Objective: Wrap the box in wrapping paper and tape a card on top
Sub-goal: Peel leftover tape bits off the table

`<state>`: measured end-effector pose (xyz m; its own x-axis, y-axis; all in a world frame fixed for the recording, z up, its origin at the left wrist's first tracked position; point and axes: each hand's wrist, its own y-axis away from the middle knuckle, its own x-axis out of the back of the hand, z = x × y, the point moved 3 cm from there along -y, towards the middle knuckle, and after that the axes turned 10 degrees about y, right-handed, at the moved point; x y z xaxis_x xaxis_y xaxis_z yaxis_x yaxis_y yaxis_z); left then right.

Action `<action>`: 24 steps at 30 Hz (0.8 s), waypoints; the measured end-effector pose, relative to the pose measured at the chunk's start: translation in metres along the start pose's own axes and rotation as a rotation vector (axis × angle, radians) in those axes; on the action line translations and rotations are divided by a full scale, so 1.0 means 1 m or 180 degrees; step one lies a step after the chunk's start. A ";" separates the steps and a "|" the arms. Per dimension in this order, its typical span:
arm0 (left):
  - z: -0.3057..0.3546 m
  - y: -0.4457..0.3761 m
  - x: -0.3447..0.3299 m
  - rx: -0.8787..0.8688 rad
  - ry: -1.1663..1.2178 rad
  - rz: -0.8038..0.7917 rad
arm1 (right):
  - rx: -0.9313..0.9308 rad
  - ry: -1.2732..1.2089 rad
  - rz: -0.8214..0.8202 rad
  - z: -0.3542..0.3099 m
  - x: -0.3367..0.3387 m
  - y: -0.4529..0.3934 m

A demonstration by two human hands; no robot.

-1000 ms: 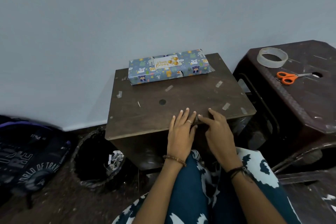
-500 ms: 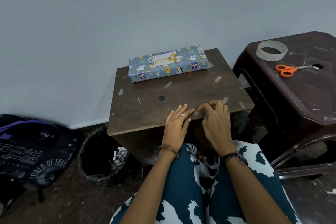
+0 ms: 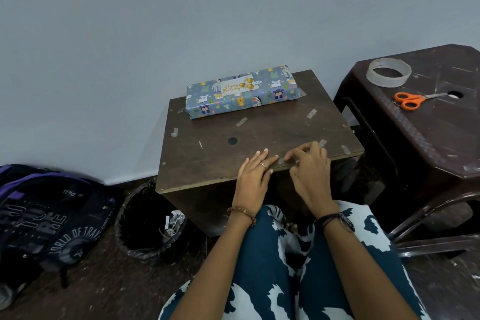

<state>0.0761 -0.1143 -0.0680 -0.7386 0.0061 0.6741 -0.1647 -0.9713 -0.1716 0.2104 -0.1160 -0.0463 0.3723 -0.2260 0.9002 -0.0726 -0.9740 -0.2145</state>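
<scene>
The box [image 3: 241, 97], wrapped in blue animal-print paper, lies at the far edge of the small brown table [image 3: 207, 158]. A white "Happy Birthday" card [image 3: 237, 86] sits on its top. At the table's near edge my left hand [image 3: 255, 174] rests flat with straight fingers beside a strip of clear tape [image 3: 281, 161]. My right hand [image 3: 309, 166] has curled fingers picking at that strip.
Several bits of tape stick to the table top. A dark plastic stool [image 3: 428, 122] on the right carries a tape roll [image 3: 388, 72] and orange scissors [image 3: 413, 99]. A black bin [image 3: 148, 226] and a backpack [image 3: 49, 218] stand on the floor at left.
My right hand's fingers have curled over the tape strip at the table edge. My left hand stayed flat beside it. The view shifted slightly.
</scene>
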 end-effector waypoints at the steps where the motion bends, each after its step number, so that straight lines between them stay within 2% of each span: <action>1: 0.000 0.000 0.000 -0.0003 -0.0002 -0.0005 | -0.0042 -0.0069 -0.0034 0.000 -0.001 0.000; 6: 0.000 0.000 0.001 0.0000 -0.0041 -0.0018 | -0.0404 -0.0837 0.0056 0.004 -0.002 0.001; 13: 0.002 0.001 0.002 0.0052 -0.0204 -0.0054 | -0.0228 -0.0382 0.0051 -0.001 -0.007 0.001; 16: 0.005 0.002 0.001 0.0034 -0.0285 -0.0109 | -0.0217 -0.0923 -0.0073 0.000 -0.007 -0.003; 17: 0.005 0.002 0.001 0.0028 -0.0328 -0.0112 | -0.0313 -0.1387 -0.0029 0.002 -0.004 -0.003; 19: 0.007 0.000 0.002 -0.0043 -0.0471 -0.0076 | -0.0781 -0.2285 0.0397 0.010 0.005 -0.002; 21: 0.015 -0.008 0.002 -0.0339 -0.0574 0.0004 | -0.1400 -0.2628 0.0989 0.027 0.012 -0.001; 24: 0.039 -0.033 -0.006 -0.0887 -0.0635 -0.0170 | -0.2102 -0.2772 0.1418 0.049 0.010 -0.003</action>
<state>0.1114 -0.0916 -0.0385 -0.5862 -0.0180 0.8099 -0.3923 -0.8684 -0.3033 0.2602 -0.1144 -0.0551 0.6804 -0.7108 0.1785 -0.7251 -0.6882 0.0236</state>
